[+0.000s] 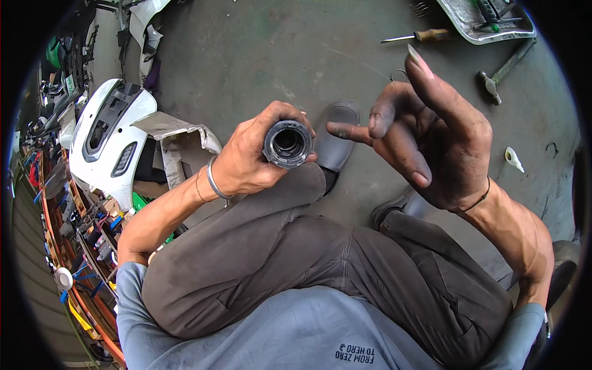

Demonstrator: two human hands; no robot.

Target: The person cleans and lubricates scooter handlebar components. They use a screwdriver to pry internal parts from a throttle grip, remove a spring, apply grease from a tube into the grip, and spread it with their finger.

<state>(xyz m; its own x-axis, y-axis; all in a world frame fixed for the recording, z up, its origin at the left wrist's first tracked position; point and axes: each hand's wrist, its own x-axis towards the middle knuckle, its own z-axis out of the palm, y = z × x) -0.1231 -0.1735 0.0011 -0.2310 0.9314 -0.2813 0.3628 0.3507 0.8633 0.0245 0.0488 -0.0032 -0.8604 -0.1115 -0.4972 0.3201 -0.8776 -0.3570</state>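
My left hand is wrapped round a black tubular part above my left knee. Its open round end faces up, showing a dark ridged bore; the rest of it is hidden by my fingers. My right hand is raised to the right with nothing in it. Its palm and fingers are smeared with dark grime; the fingers are partly bent and apart, with one pointing toward the tubular part without touching it.
A white car bumper piece lies at the left, near crowded shelves. At the upper right are a wooden-handled screwdriver, a hammer and a metal tray of tools. A small white nozzle-like piece lies on the floor.
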